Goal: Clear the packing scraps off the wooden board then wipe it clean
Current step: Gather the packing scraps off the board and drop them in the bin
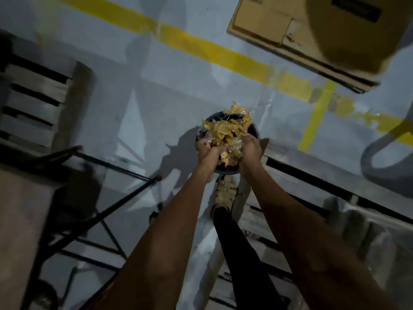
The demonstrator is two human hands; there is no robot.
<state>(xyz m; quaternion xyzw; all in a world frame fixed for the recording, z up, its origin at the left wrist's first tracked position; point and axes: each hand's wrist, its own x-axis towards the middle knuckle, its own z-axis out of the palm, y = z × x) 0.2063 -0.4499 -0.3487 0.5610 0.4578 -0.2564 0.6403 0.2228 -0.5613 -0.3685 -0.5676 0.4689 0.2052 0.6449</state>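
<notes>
A crumpled bundle of brown paper and clear plastic packing scraps point(225, 129) is cupped between both of my hands. My left hand point(206, 149) grips its left side and my right hand point(251, 148) its right side. The bundle hangs directly over a dark round bin point(254, 130) standing on the grey floor; most of the bin's opening is hidden by the scraps and my hands. The wooden board point(13, 220) shows as a brown surface at the lower left edge, blurred.
A black metal table frame point(107, 211) stands at the left. Wooden pallets lie at the far left point(33, 104) and right point(324, 198). A cardboard box point(290, 30) sits top right. Yellow floor tape point(201, 45) crosses the floor. My foot point(224, 191) is below the bin.
</notes>
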